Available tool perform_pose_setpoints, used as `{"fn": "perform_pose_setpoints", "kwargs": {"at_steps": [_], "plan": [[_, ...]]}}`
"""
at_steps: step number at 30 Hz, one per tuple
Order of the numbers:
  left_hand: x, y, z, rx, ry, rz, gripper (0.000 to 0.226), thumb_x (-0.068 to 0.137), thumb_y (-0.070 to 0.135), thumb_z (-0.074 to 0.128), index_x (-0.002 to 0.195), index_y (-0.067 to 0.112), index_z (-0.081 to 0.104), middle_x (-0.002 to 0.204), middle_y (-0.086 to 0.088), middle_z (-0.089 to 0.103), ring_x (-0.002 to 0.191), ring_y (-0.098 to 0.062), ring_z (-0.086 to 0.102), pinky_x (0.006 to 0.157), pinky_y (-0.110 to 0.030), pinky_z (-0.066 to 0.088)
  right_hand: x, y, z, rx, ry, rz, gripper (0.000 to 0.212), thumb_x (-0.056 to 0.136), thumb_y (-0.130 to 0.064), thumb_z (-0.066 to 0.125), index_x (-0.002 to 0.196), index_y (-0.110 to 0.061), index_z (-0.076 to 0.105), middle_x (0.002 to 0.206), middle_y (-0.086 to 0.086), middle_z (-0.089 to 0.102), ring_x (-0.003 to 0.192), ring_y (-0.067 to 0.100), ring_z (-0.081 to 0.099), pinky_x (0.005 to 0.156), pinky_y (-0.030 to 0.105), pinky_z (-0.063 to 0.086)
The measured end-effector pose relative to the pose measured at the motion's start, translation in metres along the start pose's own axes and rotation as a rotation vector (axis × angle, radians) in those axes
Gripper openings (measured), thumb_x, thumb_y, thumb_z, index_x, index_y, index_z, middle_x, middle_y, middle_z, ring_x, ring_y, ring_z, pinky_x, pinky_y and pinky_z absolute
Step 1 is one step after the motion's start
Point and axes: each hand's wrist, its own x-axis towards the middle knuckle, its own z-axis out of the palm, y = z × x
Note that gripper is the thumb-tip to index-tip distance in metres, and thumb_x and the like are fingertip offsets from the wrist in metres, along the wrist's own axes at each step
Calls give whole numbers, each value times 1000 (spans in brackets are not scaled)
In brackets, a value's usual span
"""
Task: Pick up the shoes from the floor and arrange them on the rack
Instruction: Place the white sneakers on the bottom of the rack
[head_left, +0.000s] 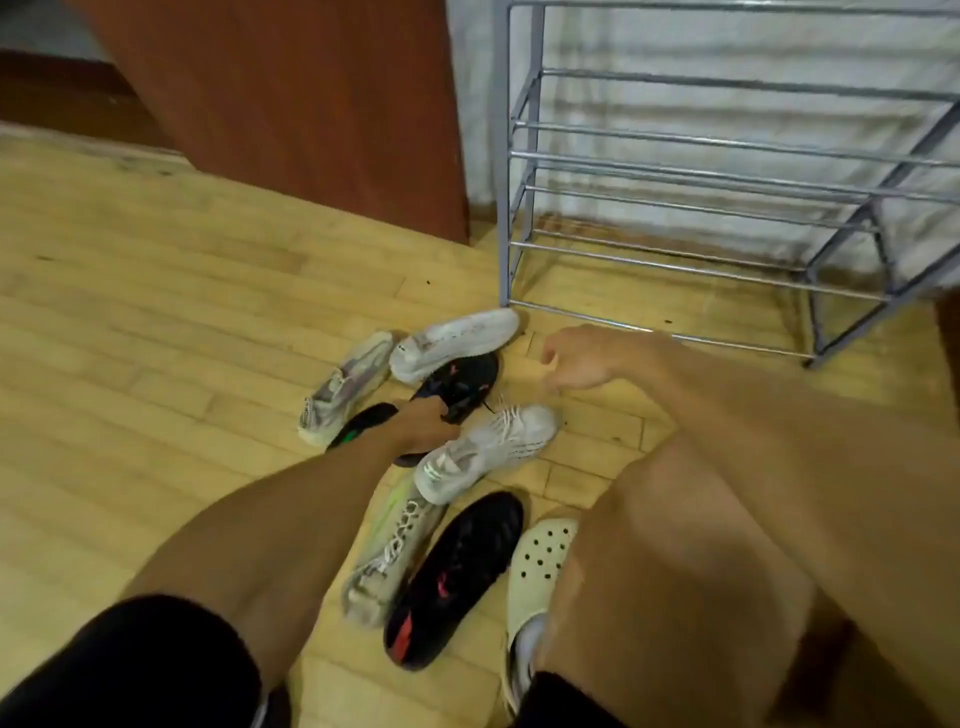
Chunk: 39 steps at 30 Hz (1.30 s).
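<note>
- Pale wooden floor (156, 291) carries our scattered shoes, beside the empty grey metal-bar rack (701, 171).
- Our left hand (423, 428) closes its grip on the black laced sneaker (460, 382) at its collar: light, soft, likely easy to lift.
- Our right hand (587, 361) hovers loosely curled, holding nothing.

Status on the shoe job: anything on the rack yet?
Nothing done: the metal rack shows bare rails. In hand: the left hand is closing a grip on the black sneaker in the pile; the right hand hovers empty. Left: every shoe, including the white sneaker and cream clog, is on the floor.
</note>
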Motion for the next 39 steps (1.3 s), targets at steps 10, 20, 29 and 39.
{"fn": "perform_pose_setpoints", "kwargs": {"at_steps": [10,20,29,39], "plan": [[41,-45,69,-64,-121,-332,60,98,30,43,148,6,20,155,-20,11,134,-42,31,95,-42,39,38,21,37,-23,-187,19,52,90,-42,58,135,-16,50,133,8,53,118,29,54,100,40,47],[69,-28,63,-259,-220,-469,27,75,16,65,64,14,41,71,-11,42,55,-24,42,48,-28,35,70,38,26,83,-199,-20,46,92,-40,57,131,-16,56,132,6,57,117,25,55,99,38,48],[41,2,10,-515,-175,-345,38,79,14,73,55,10,43,49,-6,35,43,-19,36,47,-27,35,40,43,-17,193,-37,40,37,92,-39,58,119,-13,62,106,3,62,94,19,59,85,32,49],[-31,161,-88,-577,47,133,18,79,13,74,93,3,68,82,-9,64,69,-22,58,64,-30,53,-79,106,-48,589,114,163,56,93,-52,48,132,-13,50,118,9,60,104,24,62,93,37,51]]}}
